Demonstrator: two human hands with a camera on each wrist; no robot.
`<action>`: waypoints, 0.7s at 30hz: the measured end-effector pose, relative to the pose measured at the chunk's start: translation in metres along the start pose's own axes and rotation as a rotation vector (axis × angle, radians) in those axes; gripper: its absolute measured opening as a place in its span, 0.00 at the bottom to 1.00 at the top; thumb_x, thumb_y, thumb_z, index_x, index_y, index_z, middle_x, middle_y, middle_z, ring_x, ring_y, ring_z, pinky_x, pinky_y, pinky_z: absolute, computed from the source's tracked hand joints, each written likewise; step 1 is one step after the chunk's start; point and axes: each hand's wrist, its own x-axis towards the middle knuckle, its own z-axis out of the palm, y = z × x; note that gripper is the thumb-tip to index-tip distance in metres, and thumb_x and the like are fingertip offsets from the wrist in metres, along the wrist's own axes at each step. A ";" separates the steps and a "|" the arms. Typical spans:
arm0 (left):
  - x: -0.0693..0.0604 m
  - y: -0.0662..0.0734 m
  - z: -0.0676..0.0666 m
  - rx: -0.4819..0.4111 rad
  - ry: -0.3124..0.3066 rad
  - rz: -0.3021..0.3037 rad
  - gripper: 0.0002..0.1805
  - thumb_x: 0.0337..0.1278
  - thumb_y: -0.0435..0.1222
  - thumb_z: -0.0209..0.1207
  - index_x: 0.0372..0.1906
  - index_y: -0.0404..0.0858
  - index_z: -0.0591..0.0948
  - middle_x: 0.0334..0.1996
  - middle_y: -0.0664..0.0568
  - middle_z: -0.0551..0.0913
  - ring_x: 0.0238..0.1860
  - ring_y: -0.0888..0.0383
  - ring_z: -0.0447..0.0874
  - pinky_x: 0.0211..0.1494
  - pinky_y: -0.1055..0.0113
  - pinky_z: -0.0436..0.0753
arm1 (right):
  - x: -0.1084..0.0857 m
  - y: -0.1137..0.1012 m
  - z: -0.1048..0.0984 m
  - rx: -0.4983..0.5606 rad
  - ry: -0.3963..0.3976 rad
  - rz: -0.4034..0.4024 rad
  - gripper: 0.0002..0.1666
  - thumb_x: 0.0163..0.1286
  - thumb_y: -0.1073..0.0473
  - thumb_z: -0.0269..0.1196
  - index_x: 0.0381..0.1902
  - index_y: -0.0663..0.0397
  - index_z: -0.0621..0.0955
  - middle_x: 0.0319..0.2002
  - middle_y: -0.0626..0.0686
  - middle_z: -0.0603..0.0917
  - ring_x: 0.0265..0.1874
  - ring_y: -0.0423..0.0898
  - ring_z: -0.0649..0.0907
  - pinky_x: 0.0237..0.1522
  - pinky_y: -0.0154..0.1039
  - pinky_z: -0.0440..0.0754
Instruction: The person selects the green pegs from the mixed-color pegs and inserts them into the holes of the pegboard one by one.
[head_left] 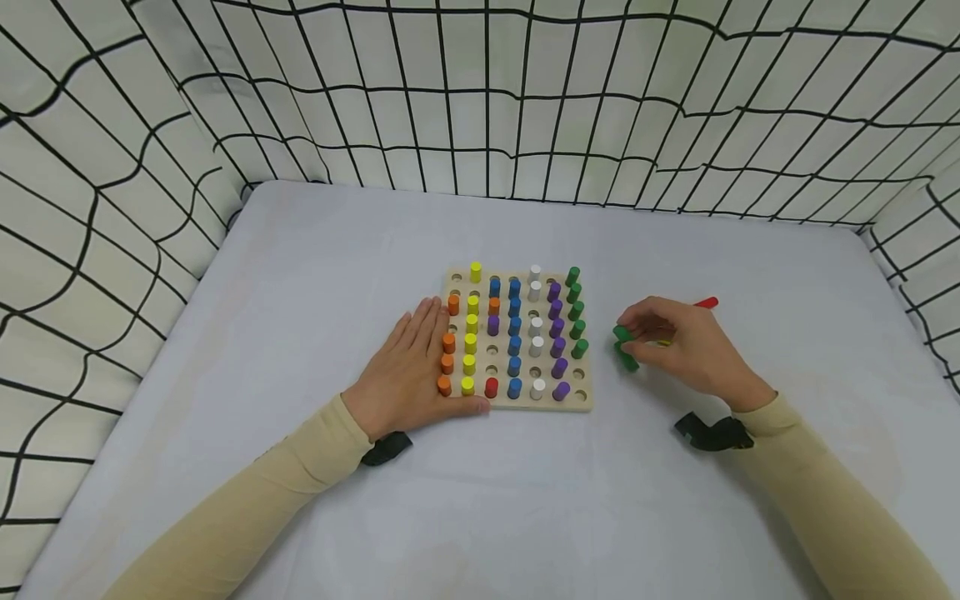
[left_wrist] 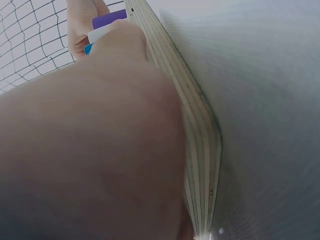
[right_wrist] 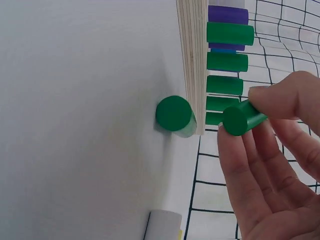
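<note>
A wooden peg board [head_left: 517,402] lies on the table, with columns of orange, yellow, blue, white, purple and green pegs. My left hand [head_left: 408,362] rests against its left side, fingers straight along that edge and thumb along the front edge. In the left wrist view that hand [left_wrist: 100,135] covers much of the board's layered side [left_wrist: 200,145]. To the right of the board, my right hand [head_left: 678,342] pinches a green peg [right_wrist: 242,118] between thumb and fingers. A second green peg [right_wrist: 174,114] is on the table below it, apart from the board.
A red peg [head_left: 707,302] lies beyond the right hand, and a yellow peg [head_left: 663,342] shows partly under it. A white peg [right_wrist: 164,225] appears low in the right wrist view. Black wire grid [head_left: 487,100] fences the table's back and sides.
</note>
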 end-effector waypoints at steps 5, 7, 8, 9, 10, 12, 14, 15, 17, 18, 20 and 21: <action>0.000 0.000 0.001 0.002 0.001 0.001 0.74 0.49 0.79 0.56 0.83 0.30 0.43 0.85 0.37 0.39 0.87 0.40 0.37 0.89 0.45 0.46 | 0.000 0.000 0.004 0.047 0.013 -0.043 0.15 0.65 0.64 0.73 0.49 0.54 0.85 0.44 0.53 0.89 0.40 0.30 0.85 0.50 0.18 0.82; 0.000 -0.001 0.001 0.000 0.000 0.000 0.74 0.49 0.79 0.56 0.83 0.30 0.42 0.85 0.37 0.39 0.87 0.40 0.37 0.89 0.45 0.46 | 0.000 -0.001 0.006 0.070 0.021 -0.064 0.16 0.64 0.65 0.73 0.49 0.55 0.85 0.44 0.53 0.89 0.40 0.30 0.85 0.50 0.18 0.83; 0.000 -0.001 0.001 -0.001 0.001 0.001 0.74 0.49 0.79 0.56 0.83 0.30 0.42 0.85 0.37 0.39 0.87 0.40 0.37 0.89 0.45 0.46 | 0.000 0.000 0.007 0.080 0.026 -0.074 0.16 0.64 0.66 0.73 0.49 0.55 0.85 0.43 0.53 0.89 0.40 0.31 0.86 0.50 0.18 0.83; 0.000 -0.001 0.001 -0.001 0.000 0.001 0.74 0.49 0.79 0.56 0.83 0.30 0.42 0.85 0.37 0.39 0.87 0.40 0.37 0.89 0.45 0.46 | 0.000 0.000 0.008 0.090 0.030 -0.083 0.16 0.63 0.67 0.74 0.48 0.55 0.85 0.43 0.53 0.89 0.40 0.30 0.86 0.50 0.18 0.83; 0.000 -0.001 0.001 -0.002 -0.001 0.000 0.74 0.49 0.79 0.56 0.83 0.30 0.42 0.85 0.37 0.39 0.87 0.40 0.36 0.89 0.45 0.46 | 0.000 0.000 0.009 0.098 0.035 -0.088 0.16 0.63 0.68 0.73 0.48 0.55 0.85 0.43 0.53 0.89 0.40 0.30 0.86 0.50 0.18 0.83; 0.000 -0.001 0.001 -0.002 -0.002 0.000 0.74 0.49 0.79 0.56 0.83 0.30 0.42 0.85 0.37 0.39 0.87 0.40 0.36 0.89 0.45 0.46 | 0.000 0.001 0.010 0.105 0.044 -0.100 0.16 0.62 0.70 0.74 0.47 0.55 0.85 0.43 0.53 0.89 0.40 0.30 0.86 0.50 0.18 0.83; 0.000 -0.001 0.001 0.001 -0.001 0.001 0.74 0.49 0.79 0.56 0.83 0.30 0.42 0.85 0.37 0.39 0.87 0.41 0.36 0.89 0.45 0.45 | 0.000 0.001 0.011 0.115 0.052 -0.114 0.17 0.61 0.71 0.74 0.47 0.55 0.85 0.43 0.53 0.89 0.40 0.29 0.86 0.50 0.19 0.83; 0.000 -0.001 0.001 0.002 -0.002 0.000 0.74 0.49 0.79 0.56 0.83 0.30 0.42 0.85 0.37 0.39 0.87 0.41 0.36 0.89 0.45 0.45 | 0.000 0.001 0.011 0.119 0.054 -0.124 0.17 0.61 0.71 0.74 0.47 0.56 0.85 0.42 0.53 0.89 0.40 0.29 0.86 0.50 0.19 0.83; 0.000 0.000 0.000 0.003 0.000 0.001 0.74 0.49 0.79 0.56 0.83 0.30 0.43 0.85 0.37 0.39 0.87 0.41 0.36 0.89 0.45 0.46 | 0.000 0.002 0.012 0.130 0.057 -0.147 0.17 0.61 0.72 0.73 0.47 0.56 0.85 0.42 0.53 0.89 0.40 0.29 0.87 0.50 0.20 0.84; 0.000 0.000 0.000 0.003 -0.001 0.000 0.74 0.49 0.79 0.56 0.83 0.30 0.43 0.85 0.37 0.39 0.87 0.41 0.36 0.89 0.45 0.46 | 0.000 0.002 0.012 0.133 0.058 -0.158 0.17 0.60 0.72 0.73 0.47 0.57 0.85 0.42 0.53 0.89 0.39 0.29 0.87 0.50 0.20 0.84; 0.000 0.000 0.000 0.003 -0.002 -0.001 0.74 0.49 0.79 0.56 0.83 0.30 0.42 0.85 0.37 0.39 0.87 0.41 0.36 0.89 0.45 0.46 | 0.000 0.001 0.013 0.143 0.059 -0.175 0.17 0.60 0.72 0.73 0.47 0.57 0.85 0.41 0.53 0.89 0.39 0.30 0.87 0.49 0.21 0.85; 0.000 0.000 0.000 0.003 -0.002 -0.001 0.74 0.49 0.79 0.56 0.83 0.30 0.43 0.85 0.37 0.39 0.87 0.40 0.37 0.89 0.45 0.46 | 0.000 0.001 0.013 0.149 0.059 -0.181 0.17 0.60 0.73 0.73 0.46 0.57 0.85 0.41 0.53 0.88 0.39 0.30 0.87 0.49 0.21 0.85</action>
